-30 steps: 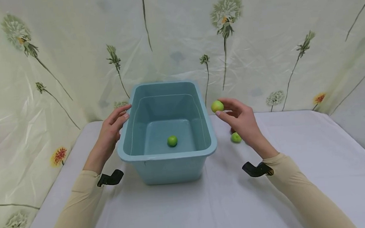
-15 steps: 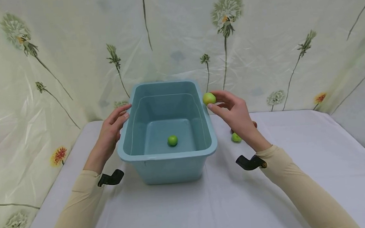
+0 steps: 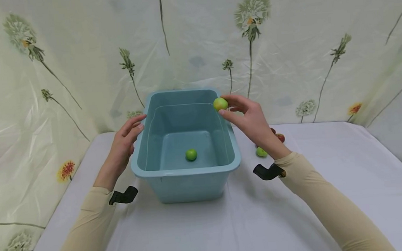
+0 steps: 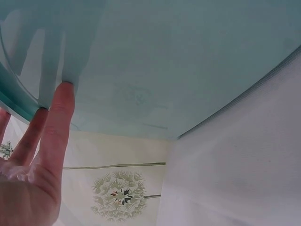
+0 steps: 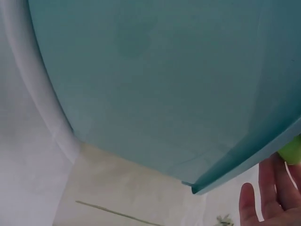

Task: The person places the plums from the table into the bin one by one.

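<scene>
My right hand (image 3: 243,112) pinches a small round yellow-green fruit (image 3: 220,104) between thumb and fingers, over the right rim of a blue plastic tub (image 3: 190,172). In the right wrist view part of the green fruit (image 5: 291,151) shows at the fingers, just past the rim. Inside the tub, a round green fruit (image 3: 191,154) rests on the floor near the front wall. My left hand (image 3: 121,142) stays at the tub's left side with fingers loosely extended. The left wrist view has its fingertips (image 4: 63,94) right against the tub's outer wall.
Right of the tub, partly behind my right forearm, lie a green fruit (image 3: 261,152) and reddish fruits (image 3: 280,137) on the white tablecloth (image 3: 329,163). A flower-printed sheet (image 3: 188,37) hangs behind the table. Each wrist carries a black camera mount (image 3: 124,195).
My right hand has carried the yellow-green fruit left and slightly up, from beside the tub to over its right rim. More reddish fruit has come into view behind the forearm. The left hand stays put.
</scene>
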`<state>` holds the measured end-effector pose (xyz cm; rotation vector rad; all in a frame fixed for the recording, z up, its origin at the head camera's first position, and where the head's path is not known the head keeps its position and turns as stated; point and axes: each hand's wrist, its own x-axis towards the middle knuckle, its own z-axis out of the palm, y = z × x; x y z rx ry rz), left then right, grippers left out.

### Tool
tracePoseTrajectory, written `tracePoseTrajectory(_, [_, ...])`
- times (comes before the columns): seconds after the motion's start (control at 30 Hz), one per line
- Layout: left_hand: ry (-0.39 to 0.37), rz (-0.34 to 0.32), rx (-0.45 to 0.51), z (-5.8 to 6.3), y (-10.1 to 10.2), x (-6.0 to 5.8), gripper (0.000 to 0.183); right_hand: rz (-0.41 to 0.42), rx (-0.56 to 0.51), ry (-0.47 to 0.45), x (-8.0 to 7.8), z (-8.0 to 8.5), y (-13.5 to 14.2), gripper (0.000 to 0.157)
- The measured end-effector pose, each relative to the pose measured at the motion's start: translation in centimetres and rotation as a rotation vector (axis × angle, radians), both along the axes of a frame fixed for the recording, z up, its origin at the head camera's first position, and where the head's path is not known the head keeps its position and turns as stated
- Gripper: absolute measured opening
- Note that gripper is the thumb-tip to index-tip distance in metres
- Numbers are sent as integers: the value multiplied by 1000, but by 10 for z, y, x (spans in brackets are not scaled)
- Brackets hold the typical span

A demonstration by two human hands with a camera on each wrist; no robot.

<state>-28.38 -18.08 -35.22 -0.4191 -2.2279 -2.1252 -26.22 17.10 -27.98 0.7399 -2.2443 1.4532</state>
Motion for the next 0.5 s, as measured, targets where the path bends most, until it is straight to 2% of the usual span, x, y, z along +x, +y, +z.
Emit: tracePoseTrajectory(0.5, [2, 3, 7, -1, 0, -1, 47, 11, 120, 10, -5, 10, -17, 38])
